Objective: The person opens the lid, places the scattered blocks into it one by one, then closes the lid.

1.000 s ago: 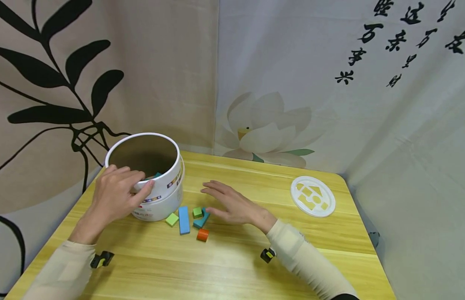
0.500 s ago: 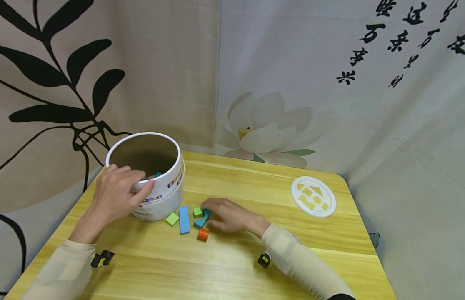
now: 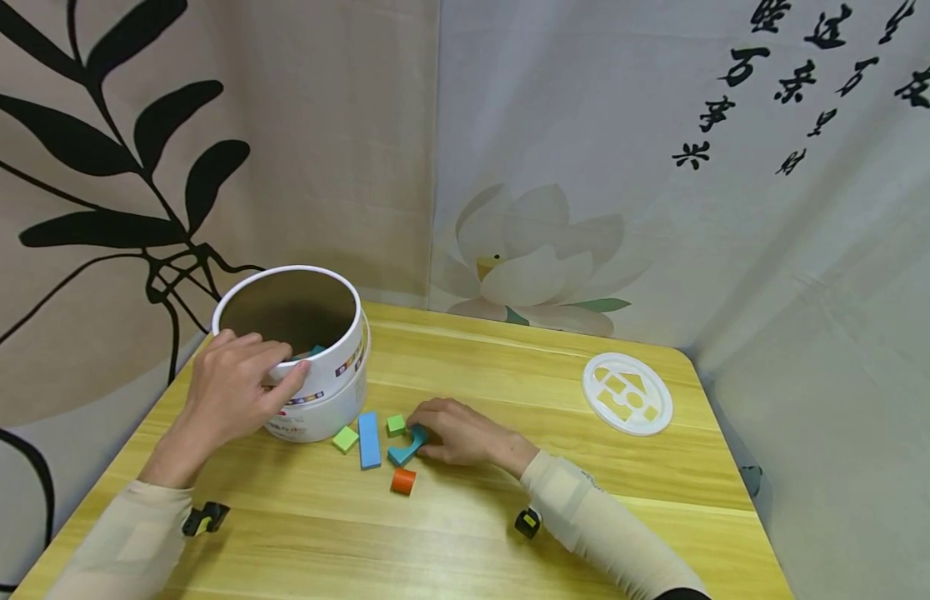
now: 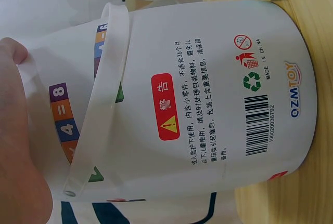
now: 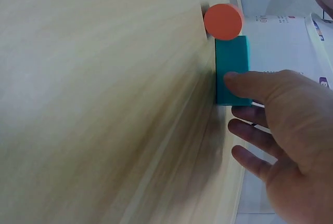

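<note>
My left hand (image 3: 236, 383) grips the near rim of a white toy bucket (image 3: 322, 412), fingers over the edge and thumb outside. In the left wrist view the bucket's printed wall (image 4: 229, 130) fills most of the picture. On the table to its right, my right hand (image 3: 465, 433) pinches one end of a teal arch-shaped block (image 3: 405, 452). The right wrist view shows the thumb pressed on the teal block (image 5: 231, 57), with the other fingers partly behind it. An orange cylinder block (image 3: 402, 481) lies just in front of the arch.
Two green blocks (image 3: 345, 439) and a long blue block (image 3: 369, 442) lie between the bucket and the right hand. A white disc with cut-out shapes (image 3: 591, 387) rests at the table's right. Some blocks show inside the bucket. Curtains hang behind the table.
My right hand has come down and left onto the teal arch block, which has turned slightly. The orange cylinder has shifted a little toward the front. The left hand has stayed on the bucket.
</note>
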Action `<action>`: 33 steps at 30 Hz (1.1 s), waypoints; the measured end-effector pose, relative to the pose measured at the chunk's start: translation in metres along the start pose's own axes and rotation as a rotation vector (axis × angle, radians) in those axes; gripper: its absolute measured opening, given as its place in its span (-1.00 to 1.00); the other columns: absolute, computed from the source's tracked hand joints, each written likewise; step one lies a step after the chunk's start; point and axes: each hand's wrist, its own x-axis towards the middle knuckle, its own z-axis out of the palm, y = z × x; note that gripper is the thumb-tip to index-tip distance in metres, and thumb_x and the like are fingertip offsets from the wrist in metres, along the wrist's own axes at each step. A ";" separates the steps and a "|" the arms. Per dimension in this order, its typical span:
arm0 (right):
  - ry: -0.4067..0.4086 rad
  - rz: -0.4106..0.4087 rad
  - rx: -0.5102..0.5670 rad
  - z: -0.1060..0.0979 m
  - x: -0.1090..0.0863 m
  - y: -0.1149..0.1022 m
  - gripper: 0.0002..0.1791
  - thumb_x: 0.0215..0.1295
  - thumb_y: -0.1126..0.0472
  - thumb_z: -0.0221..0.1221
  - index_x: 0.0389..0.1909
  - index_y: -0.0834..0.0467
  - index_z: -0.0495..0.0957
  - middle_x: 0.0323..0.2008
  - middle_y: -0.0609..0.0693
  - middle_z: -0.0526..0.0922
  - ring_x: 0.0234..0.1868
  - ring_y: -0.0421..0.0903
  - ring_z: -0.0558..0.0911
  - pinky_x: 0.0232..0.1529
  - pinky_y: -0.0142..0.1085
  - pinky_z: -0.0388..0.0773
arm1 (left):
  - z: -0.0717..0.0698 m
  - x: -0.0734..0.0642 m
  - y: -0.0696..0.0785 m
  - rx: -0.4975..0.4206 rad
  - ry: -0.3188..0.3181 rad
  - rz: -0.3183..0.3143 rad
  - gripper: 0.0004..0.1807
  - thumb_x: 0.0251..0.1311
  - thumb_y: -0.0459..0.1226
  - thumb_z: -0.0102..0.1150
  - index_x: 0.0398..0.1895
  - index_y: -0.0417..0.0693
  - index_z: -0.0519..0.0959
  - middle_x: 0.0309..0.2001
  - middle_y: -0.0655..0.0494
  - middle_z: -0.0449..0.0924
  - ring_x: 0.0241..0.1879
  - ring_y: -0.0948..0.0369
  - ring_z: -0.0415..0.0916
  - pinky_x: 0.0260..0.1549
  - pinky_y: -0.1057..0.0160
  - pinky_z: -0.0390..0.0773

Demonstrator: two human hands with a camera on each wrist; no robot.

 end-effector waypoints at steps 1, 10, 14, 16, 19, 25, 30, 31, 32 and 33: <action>-0.002 0.000 -0.001 0.000 0.000 0.000 -0.62 0.55 0.16 0.44 0.29 0.15 0.70 0.23 0.00 0.79 0.22 -0.14 0.76 0.36 -0.32 0.67 | 0.000 0.000 0.000 0.004 -0.001 0.001 -0.22 0.69 0.31 -0.26 -0.62 0.03 0.48 -0.71 0.17 0.44 -0.58 0.20 0.26 -0.39 0.14 0.12; -0.040 0.044 0.058 -0.001 -0.003 -0.003 -0.68 0.53 0.20 0.45 0.22 0.11 0.74 0.18 -0.04 0.79 0.05 -0.20 0.73 0.15 -0.49 0.64 | 0.000 0.001 0.001 0.001 -0.003 -0.004 -0.21 0.69 0.32 -0.27 -0.62 0.03 0.49 -0.71 0.16 0.45 -0.58 0.19 0.27 -0.39 0.13 0.13; -0.039 0.036 0.078 -0.004 -0.005 -0.004 -0.72 0.53 0.19 0.45 0.18 0.09 0.75 0.14 -0.06 0.79 0.02 -0.20 0.72 0.13 -0.51 0.62 | 0.000 0.001 0.001 0.007 0.001 0.000 -0.22 0.69 0.31 -0.27 -0.63 0.03 0.47 -0.71 0.17 0.42 -0.58 0.20 0.25 -0.40 0.13 0.13; -0.029 0.026 0.082 -0.005 -0.007 -0.004 -0.73 0.53 0.18 0.45 0.16 0.08 0.75 0.13 -0.07 0.79 0.03 -0.23 0.71 0.16 -0.50 0.63 | 0.001 0.001 0.001 0.006 0.005 0.002 -0.23 0.69 0.30 -0.26 -0.63 0.04 0.45 -0.72 0.19 0.40 -0.58 0.20 0.24 -0.40 0.13 0.12; -0.008 0.015 0.098 -0.007 -0.010 -0.005 -0.76 0.53 0.15 0.46 0.13 0.07 0.76 0.10 -0.08 0.79 0.02 -0.23 0.73 0.15 -0.49 0.64 | 0.001 0.001 0.000 0.007 0.011 0.007 -0.24 0.69 0.29 -0.25 -0.64 0.06 0.42 -0.72 0.20 0.38 -0.58 0.21 0.24 -0.40 0.14 0.12; 0.023 0.011 0.125 -0.020 -0.017 -0.009 -0.79 0.54 0.15 0.44 0.08 0.08 0.74 0.06 -0.07 0.77 -0.01 -0.15 0.77 0.11 -0.42 0.70 | 0.001 0.000 0.000 0.009 0.013 0.006 -0.24 0.69 0.30 -0.25 -0.64 0.05 0.44 -0.72 0.18 0.42 -0.59 0.19 0.27 -0.40 0.12 0.14; 0.062 0.004 0.146 -0.036 -0.021 -0.015 -0.80 0.55 0.17 0.43 0.06 0.11 0.70 0.04 -0.05 0.74 0.00 -0.02 0.79 0.12 -0.25 0.77 | 0.001 0.000 0.000 0.009 0.005 0.003 -0.23 0.69 0.30 -0.25 -0.63 0.04 0.44 -0.72 0.18 0.41 -0.58 0.19 0.27 -0.40 0.12 0.15; 0.075 -0.002 0.142 -0.039 -0.022 -0.016 -0.81 0.55 0.17 0.43 0.05 0.10 0.69 0.03 -0.05 0.73 -0.01 -0.05 0.78 0.11 -0.27 0.76 | 0.001 0.000 0.000 0.008 0.004 0.001 -0.24 0.68 0.30 -0.24 -0.63 0.04 0.44 -0.72 0.18 0.40 -0.58 0.19 0.27 -0.40 0.12 0.14; 0.091 -0.011 0.136 -0.043 -0.022 -0.017 -0.81 0.54 0.17 0.44 0.03 0.10 0.69 0.02 -0.06 0.73 -0.02 -0.07 0.77 0.10 -0.30 0.75 | 0.001 0.000 0.000 0.005 0.004 0.000 -0.25 0.67 0.29 -0.23 -0.63 0.05 0.44 -0.72 0.18 0.40 -0.58 0.18 0.27 -0.39 0.12 0.14; 0.110 -0.025 0.125 -0.047 -0.022 -0.018 -0.82 0.54 0.18 0.44 0.02 0.10 0.68 0.00 -0.06 0.73 -0.03 -0.11 0.76 0.09 -0.34 0.73 | 0.001 0.000 0.000 0.004 0.005 0.000 -0.25 0.67 0.29 -0.23 -0.63 0.05 0.43 -0.72 0.19 0.40 -0.58 0.19 0.27 -0.39 0.12 0.14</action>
